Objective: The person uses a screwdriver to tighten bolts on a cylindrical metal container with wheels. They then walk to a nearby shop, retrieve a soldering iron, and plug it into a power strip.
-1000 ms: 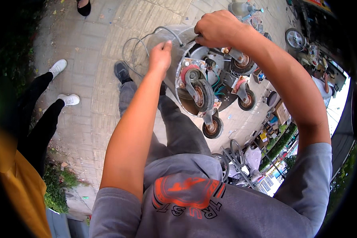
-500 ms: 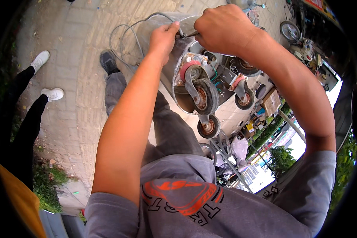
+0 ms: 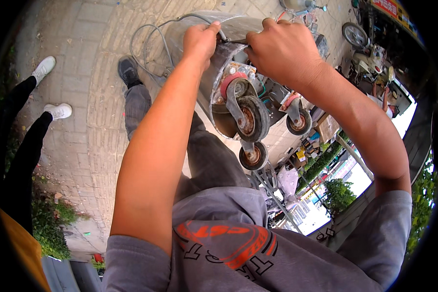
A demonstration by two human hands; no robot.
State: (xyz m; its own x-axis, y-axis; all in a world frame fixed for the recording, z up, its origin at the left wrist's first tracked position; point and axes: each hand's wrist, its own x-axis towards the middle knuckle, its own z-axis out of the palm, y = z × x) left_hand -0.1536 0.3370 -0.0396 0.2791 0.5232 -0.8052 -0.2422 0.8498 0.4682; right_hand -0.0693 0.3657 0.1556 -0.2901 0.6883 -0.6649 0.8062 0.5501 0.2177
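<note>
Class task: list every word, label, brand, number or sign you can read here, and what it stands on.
Grey shirt: large orange and black-outlined lettering, bent by folds; its wording is not copied here.
Red sign, top right: pale characters, too small and blurred to read.
Metal casing: no lettering can be made out.

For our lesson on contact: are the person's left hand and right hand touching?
Apart. The head view shows a gap between the left hand and right hand.
</note>
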